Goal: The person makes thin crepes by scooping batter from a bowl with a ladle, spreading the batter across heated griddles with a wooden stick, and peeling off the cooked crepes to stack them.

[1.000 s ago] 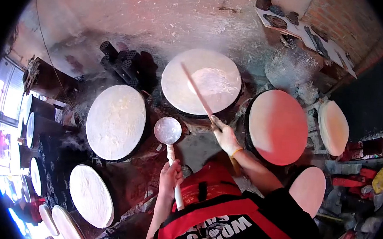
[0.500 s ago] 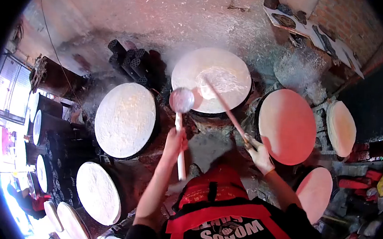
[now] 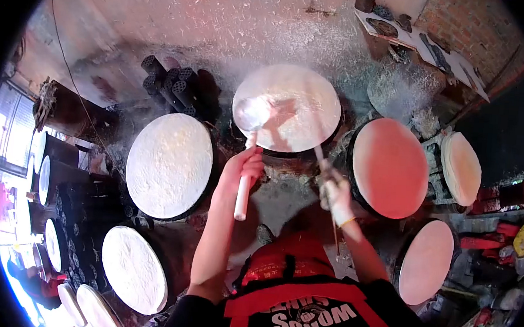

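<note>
My left hand (image 3: 246,165) is wrapped round the pale handle of a ladle (image 3: 252,115). Its round metal bowl is over the near left part of the big round pan top (image 3: 298,81), which carries a white layer. In my right hand (image 3: 335,196) is a thin wooden stick (image 3: 319,144), smeared by motion. Its far end reaches over the same pan's right half; whether it touches the white layer I cannot tell. Between the two tools, a reddish shadow falls on the white surface.
Other round white-topped pans (image 3: 169,166) stand on both sides, including a red-lit one (image 3: 390,168) at right. Black coal briquettes (image 3: 170,84) are stacked behind. A shelf (image 3: 425,47) with tools lies at the upper right. Steam drifts by the back wall.
The ladle has moved forward over the pan. The stick's far end has swung right and its lower end now shows below my right hand. The bright white patch has become less distinct.
</note>
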`<move>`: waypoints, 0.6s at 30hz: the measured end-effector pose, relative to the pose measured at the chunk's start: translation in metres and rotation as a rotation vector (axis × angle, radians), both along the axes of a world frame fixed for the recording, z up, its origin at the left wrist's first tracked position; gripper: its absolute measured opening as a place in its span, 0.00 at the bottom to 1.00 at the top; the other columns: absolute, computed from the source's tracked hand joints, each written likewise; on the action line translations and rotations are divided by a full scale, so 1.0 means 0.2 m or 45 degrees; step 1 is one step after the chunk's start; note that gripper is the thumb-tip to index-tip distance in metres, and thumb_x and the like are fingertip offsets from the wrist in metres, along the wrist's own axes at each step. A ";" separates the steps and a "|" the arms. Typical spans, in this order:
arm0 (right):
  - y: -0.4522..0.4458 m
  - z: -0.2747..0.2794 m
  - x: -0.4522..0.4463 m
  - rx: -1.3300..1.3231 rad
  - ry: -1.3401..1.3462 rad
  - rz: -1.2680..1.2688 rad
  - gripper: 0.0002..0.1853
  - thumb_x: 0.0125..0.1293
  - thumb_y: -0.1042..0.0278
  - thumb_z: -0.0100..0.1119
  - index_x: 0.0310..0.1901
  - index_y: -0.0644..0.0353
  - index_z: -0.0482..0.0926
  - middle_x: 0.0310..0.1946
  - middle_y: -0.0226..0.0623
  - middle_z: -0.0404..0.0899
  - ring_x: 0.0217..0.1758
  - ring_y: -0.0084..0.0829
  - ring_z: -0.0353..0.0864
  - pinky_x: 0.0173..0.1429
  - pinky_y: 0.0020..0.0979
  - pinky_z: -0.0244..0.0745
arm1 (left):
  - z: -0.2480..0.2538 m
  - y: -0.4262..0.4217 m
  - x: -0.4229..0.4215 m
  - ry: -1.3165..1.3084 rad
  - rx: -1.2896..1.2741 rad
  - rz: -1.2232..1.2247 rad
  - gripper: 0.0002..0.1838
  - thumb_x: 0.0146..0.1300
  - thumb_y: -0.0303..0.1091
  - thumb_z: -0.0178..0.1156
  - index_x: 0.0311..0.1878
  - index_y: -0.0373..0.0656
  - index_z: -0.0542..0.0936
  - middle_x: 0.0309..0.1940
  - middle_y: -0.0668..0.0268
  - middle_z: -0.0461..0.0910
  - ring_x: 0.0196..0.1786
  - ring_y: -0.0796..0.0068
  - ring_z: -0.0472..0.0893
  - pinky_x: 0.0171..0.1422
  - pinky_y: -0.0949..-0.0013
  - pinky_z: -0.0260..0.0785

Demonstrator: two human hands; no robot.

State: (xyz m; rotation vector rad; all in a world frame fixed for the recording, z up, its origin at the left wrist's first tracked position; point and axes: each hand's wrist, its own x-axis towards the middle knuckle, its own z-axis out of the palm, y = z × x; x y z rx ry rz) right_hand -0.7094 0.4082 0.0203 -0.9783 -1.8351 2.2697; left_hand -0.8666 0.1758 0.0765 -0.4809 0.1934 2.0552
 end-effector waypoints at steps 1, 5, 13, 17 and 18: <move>0.04 0.04 -0.04 0.011 0.029 -0.066 0.20 0.69 0.64 0.52 0.62 0.50 0.71 0.14 0.23 0.67 0.10 0.18 0.61 0.13 0.25 0.55 | 0.05 -0.03 0.05 0.087 -0.115 0.037 0.07 0.71 0.29 0.45 0.45 0.35 0.67 0.21 0.72 0.61 0.17 0.87 0.59 0.11 0.85 0.50; -0.02 -0.32 0.13 0.790 0.056 0.380 0.18 0.67 0.70 0.52 0.59 0.57 0.73 0.47 0.41 0.79 0.48 0.29 0.78 0.54 0.27 0.70 | 0.07 -0.08 0.14 -0.046 -0.245 -0.008 0.04 0.69 0.27 0.46 0.38 0.38 0.67 0.22 0.72 0.62 0.18 0.87 0.59 0.11 0.86 0.50; 0.37 -0.02 -0.16 0.987 0.050 0.389 0.23 0.66 0.64 0.53 0.63 0.45 0.69 0.50 0.49 0.77 0.49 0.39 0.81 0.49 0.34 0.75 | 0.02 -0.24 0.76 -0.044 -0.520 0.366 0.06 0.67 0.28 0.50 0.45 0.40 0.69 0.24 0.71 0.64 0.18 0.87 0.60 0.13 0.85 0.51; 0.40 -0.14 0.00 1.210 0.098 0.883 0.21 0.65 0.54 0.56 0.60 0.34 0.72 0.43 0.50 0.80 0.43 0.46 0.82 0.48 0.38 0.75 | -0.17 -0.30 1.12 -0.247 -0.655 0.566 0.03 0.66 0.28 0.50 0.40 0.39 0.69 0.23 0.71 0.63 0.17 0.86 0.59 0.13 0.84 0.50; 0.43 -0.07 0.02 1.313 0.352 0.866 0.21 0.66 0.52 0.54 0.60 0.39 0.73 0.38 0.52 0.81 0.38 0.46 0.83 0.42 0.39 0.76 | -0.11 -0.26 1.19 -0.332 -0.790 0.679 0.04 0.67 0.28 0.49 0.37 0.38 0.68 0.23 0.71 0.63 0.17 0.85 0.59 0.14 0.84 0.50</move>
